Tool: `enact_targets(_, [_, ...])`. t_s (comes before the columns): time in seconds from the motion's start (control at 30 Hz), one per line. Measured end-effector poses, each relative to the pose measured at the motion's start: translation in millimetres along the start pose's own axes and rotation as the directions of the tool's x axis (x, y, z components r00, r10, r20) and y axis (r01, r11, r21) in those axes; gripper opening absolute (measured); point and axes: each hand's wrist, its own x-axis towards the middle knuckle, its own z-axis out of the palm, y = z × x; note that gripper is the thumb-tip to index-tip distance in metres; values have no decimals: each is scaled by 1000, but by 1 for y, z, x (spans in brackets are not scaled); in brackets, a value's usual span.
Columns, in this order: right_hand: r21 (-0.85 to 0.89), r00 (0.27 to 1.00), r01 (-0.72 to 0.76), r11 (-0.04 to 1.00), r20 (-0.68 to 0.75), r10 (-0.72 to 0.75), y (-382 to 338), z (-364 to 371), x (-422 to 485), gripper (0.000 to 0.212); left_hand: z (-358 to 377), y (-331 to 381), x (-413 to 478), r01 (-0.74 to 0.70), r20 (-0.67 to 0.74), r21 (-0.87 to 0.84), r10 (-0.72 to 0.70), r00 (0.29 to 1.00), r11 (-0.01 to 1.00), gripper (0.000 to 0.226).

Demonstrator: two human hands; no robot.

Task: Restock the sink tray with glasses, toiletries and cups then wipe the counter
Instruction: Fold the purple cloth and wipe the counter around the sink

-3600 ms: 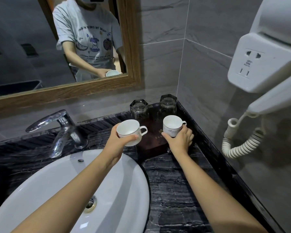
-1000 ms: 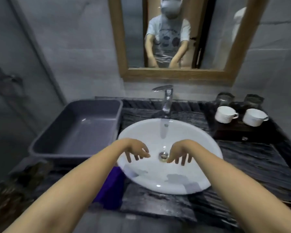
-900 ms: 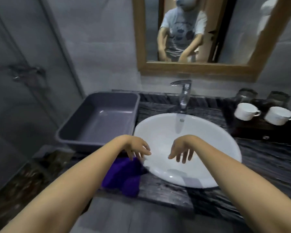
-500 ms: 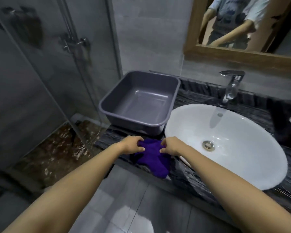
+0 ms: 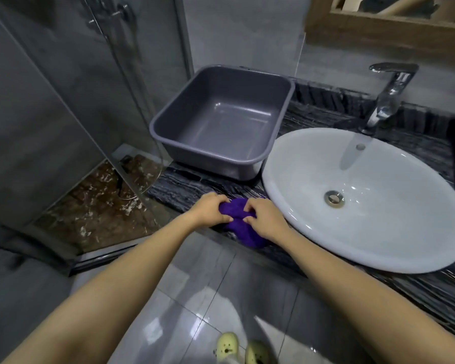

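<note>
A purple cloth (image 5: 243,228) lies bunched at the front edge of the dark marble counter (image 5: 184,186), left of the white basin (image 5: 365,203). My left hand (image 5: 209,211) grips its left side with curled fingers. My right hand (image 5: 264,218) pinches its right side. Part of the cloth hangs over the counter edge. The tray with cups and glasses is out of view to the right.
An empty grey plastic tub (image 5: 221,122) sits on the counter behind the cloth. A chrome tap (image 5: 386,95) stands behind the basin. A glass shower screen (image 5: 111,88) is at the left. A wood-framed mirror (image 5: 384,30) hangs above.
I let go of the two cups on the tray, turned left, and brought both hands to the purple cloth. Both hands now grip it more tightly than half a second ago.
</note>
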Motion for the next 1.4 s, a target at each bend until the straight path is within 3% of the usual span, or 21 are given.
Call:
enact_targets(0.2, [261, 999, 13, 965, 25, -20, 11, -52, -7, 20, -37, 38, -9, -162, -78, -153, 152, 985, 975, 33])
enact_targets(0.27, [377, 993, -93, 922, 107, 57, 12, -79, -14, 30, -52, 59, -11, -227, -90, -225, 211, 973, 948, 28])
enact_targets(0.37, [443, 939, -313, 840, 280, 202, 17, -118, -28, 61, -72, 91, -11, -317, -131, -271, 291, 948, 909, 25])
enact_targets(0.43, [454, 924, -358, 816, 297, 240, 23, -140, -37, 59, -83, 112, -11, -376, -179, -288, 336, 925, 881, 26])
enact_targets(0.57, [518, 938, -344, 783, 153, 311, 25, -179, -57, 53, -96, 149, -10, -438, -244, -437, 366, 898, 786, 23])
enact_targets(0.7, [691, 949, -108, 715, -143, 282, 20, -210, -77, 18, -99, 175, -4, -466, -254, -519, 391, 885, 717, 27])
enact_targets(0.73, [695, 931, -52, 717, -227, 287, 20, -217, -81, 19, -99, 180, -2, -457, -216, -518, 406, 888, 723, 31])
enact_targets(0.87, [452, 879, -33, 891, -410, 241, 22, -246, -98, 18, -97, 202, 2, -408, 46, -449, 477, 878, 795, 46])
enact_targets(0.93, [255, 902, -69, 964, -398, 170, 22, -261, -107, 16, -97, 220, 1, -461, 41, -393, 517, 855, 795, 61])
enact_targets(1.0, [24, 939, -109, 994, -325, 111, 19, -275, -117, 18, -101, 244, -1, -647, -53, -236, 655, 754, 725, 74])
enact_targets(1.07, [-103, 960, -146, 984, -255, 115, 19, -290, -131, 20, -102, 272, -4, -810, -66, -86, 808, 585, 580, 75])
enact_targets(1.13, [-142, 956, -196, 970, -246, 157, 20, -303, -149, 22, -98, 300, -6, -863, -14, -22, 863, 505, 505, 59])
enact_targets(1.23, [-164, 926, -308, 937, -278, 256, 32, -321, -183, 26, -80, 337, -5, -869, 9, 45, 870, 493, 492, 29])
enact_targets(1.4, [44, 836, -477, 878, -284, 469, 77, -332, -256, 25, -37, 390, -13, -870, 23, -106, 876, 482, 482, 25])
